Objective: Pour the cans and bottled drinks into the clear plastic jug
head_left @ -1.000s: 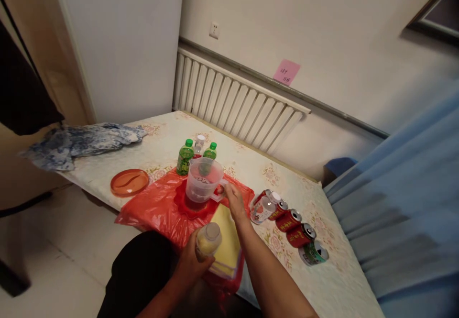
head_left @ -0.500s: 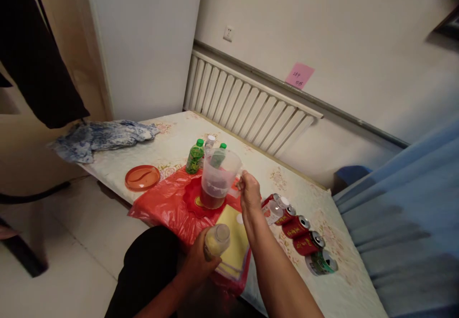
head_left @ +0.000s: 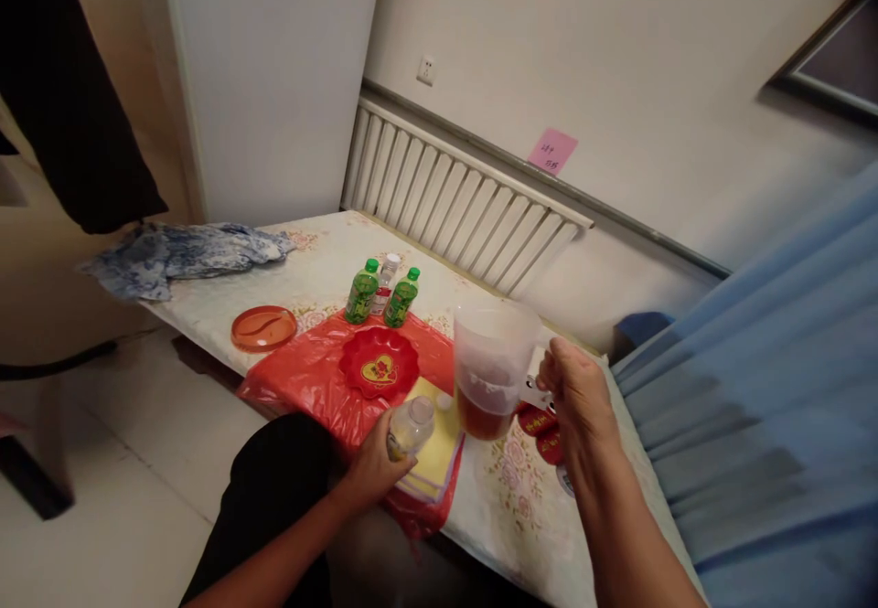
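My right hand (head_left: 574, 390) grips the handle of a clear plastic pitcher (head_left: 492, 367) with brown liquid in its bottom, held in the air over the table's near side. My left hand (head_left: 374, 467) is wrapped round a small clear bottle (head_left: 410, 426) with pale liquid, its open neck pointing up, above a yellow pad (head_left: 433, 457). A red flower-shaped dish (head_left: 379, 364) lies uncovered on a red plastic bag (head_left: 308, 379). Behind it stand two green bottles (head_left: 361, 292) and a clear bottle (head_left: 388, 272).
An orange plate (head_left: 263, 327) and a blue patterned cloth (head_left: 179, 254) lie on the floral table (head_left: 521, 489) at the left. Red cans (head_left: 541, 434) peek out behind my right arm. A radiator (head_left: 453, 197) lines the wall; a blue curtain (head_left: 768, 389) hangs at the right.
My right hand has lifted the pitcher off the red dish and carried it right and toward me. The left hand stays on the small bottle.
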